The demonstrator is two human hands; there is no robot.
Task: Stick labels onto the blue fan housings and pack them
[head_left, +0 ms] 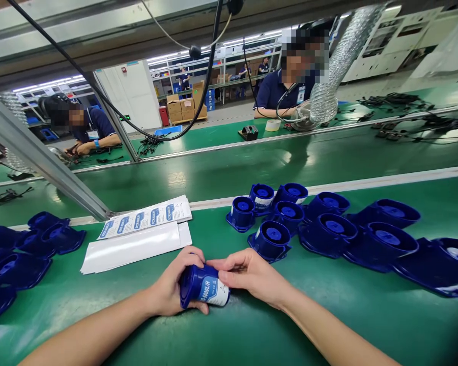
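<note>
Blue housing (tilted): left fingers clasp it, right fingers pinch at its label.

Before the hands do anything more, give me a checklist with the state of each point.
1. Left hand steadying the blue casing: ok, its fingers wrap around it.
2. Label on the casing's curved side: ok, print partly readable, "5000L/H".
3. Label stuck flat all over: cannot tell, the right hand hides part of it.
4. Printed sheets apart from both hands: ok, lying beyond the left hand.
5. Right hand clear of the nearest casing on the right: cannot tell, they look close from this view.
</note>
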